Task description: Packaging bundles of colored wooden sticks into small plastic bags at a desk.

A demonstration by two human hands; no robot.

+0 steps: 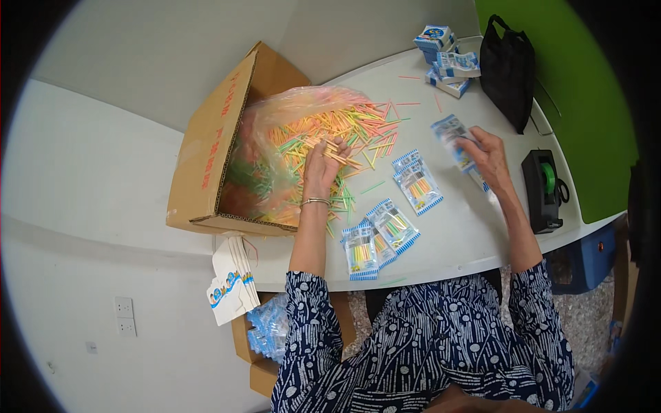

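Note:
My left hand [326, 163] is turned partly palm up in the pile, its fingers curled round several thin sticks. Yellow, pink, orange and green sticks [368, 127] spill from a clear plastic bag [272, 113] lying on its side in a cardboard box [210, 148]. Over on the right, my right hand [487, 153] grips a small blue-and-white packet [451, 133] above the table. Part of another packet [477, 177] shows beneath that hand. Between my hands lie filled packets [417, 186], with sticks visible through their clear fronts; more packets [394, 224] overlap nearer to me.
Small blue-and-white boxes [435, 38] are stacked at the back, beside a black bag [507, 72]. A black tape dispenser [542, 189] with green tape stands at the right. White printed cards [234, 279] hang by the left edge, above a carton of blue packets [268, 327].

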